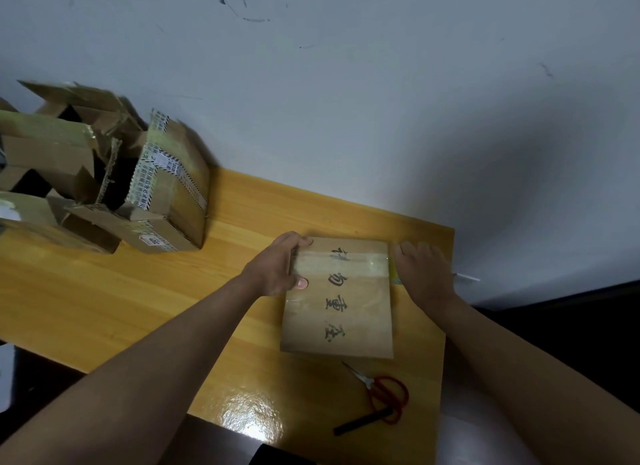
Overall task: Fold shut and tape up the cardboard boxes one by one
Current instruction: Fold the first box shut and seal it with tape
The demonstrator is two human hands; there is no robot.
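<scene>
Box: our box (pixel 337 312) lies flat and closed on the yellow table (pixel 145 291), toward the right end, dark brush characters running down its top.
Tape: a clear strip (pixel 341 264) crosses the far part of the box top from left edge to right edge, glossy under the light.
Left hand: our left hand (pixel 277 267) grips the box's far left corner, fingers curled over the far edge, thumb pressed flat on top at the strip's left end.
Right hand: our right hand (pixel 424 274) sits at the box's right edge where the strip runs off; fingers bend down over that side, and something yellowish shows beneath them, possibly a tape roll, but we cannot tell what they grasp, if anything.
Scissors: red-handled scissors (pixel 379 390) lie on the table just near of the box, blades pointing at it.
Pen: a black pen (pixel 362 421) lies touching the scissor handles.
Pile: more boxes (pixel 104 174) crowd the table's far left, several with flaps open, one banded in printed tape.
Wall: a pale scuffed wall (pixel 346 84) stands behind the table.
</scene>
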